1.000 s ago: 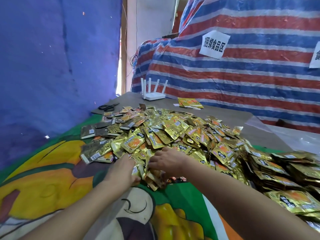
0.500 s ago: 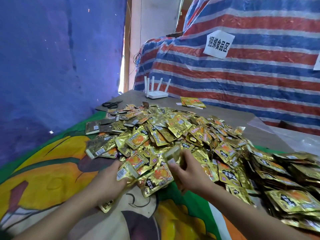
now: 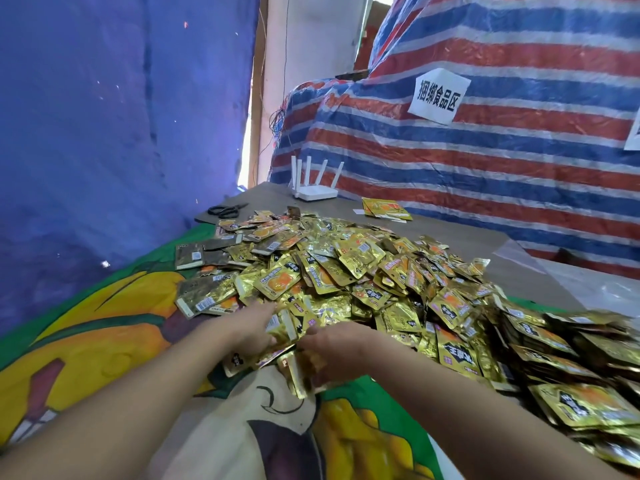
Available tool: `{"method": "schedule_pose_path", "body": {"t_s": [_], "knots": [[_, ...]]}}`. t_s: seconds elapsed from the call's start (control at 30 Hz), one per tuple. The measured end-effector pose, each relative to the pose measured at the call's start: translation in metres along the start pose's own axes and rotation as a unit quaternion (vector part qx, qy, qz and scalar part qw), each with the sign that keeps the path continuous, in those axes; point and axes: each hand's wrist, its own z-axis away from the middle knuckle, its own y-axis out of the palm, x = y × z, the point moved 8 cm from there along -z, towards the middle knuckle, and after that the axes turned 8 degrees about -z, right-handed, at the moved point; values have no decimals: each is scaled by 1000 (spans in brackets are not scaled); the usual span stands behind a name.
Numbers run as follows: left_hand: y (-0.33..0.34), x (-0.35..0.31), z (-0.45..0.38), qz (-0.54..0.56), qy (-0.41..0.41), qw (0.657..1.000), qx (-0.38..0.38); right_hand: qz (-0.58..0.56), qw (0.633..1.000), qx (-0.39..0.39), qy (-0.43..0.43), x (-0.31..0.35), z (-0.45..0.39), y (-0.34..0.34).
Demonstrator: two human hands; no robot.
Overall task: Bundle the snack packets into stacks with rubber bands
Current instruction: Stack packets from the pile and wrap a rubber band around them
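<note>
At pile edge: both hands among packets

table bears cartoon cloth, snack packets, router, scissors

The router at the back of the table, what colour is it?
White router, head view.

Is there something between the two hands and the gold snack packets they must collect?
Nothing visible does. The left hand and the right hand are already in the near edge of the pile of gold snack packets, touching packets there. No rubber band can be seen in this view.
</note>
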Motion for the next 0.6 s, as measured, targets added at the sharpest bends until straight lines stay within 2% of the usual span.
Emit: {"method": "schedule_pose_path", "body": {"t_s": [0.07,0.13,0.23,0.3,0.37,0.47,0.53,0.6], "knots": [[6,0,2,-2,-4,1000,-14,57,998,-25,5,1,-6,1],[5,2,8,3,-6,997,-72,100,991,-85,-7,6,-4,-2],[3,7,24,22,-7,987,-160,104,980,-166,-37,11,16,-3],[2,10,33,31,-7,982,-188,135,965,-224,-33,9,34,0],[1,10,40,32,-6,979,-203,141,958,-250,-25,8,48,3],[0,8,49,31,-1,979,-203,94,958,-265,-46,13,65,12],[-1,7,54,30,2,980,-199,45,961,-271,-21,13,75,11],[-1,5,59,48,7,979,-197,-82,963,-253,34,2,83,13]]}}
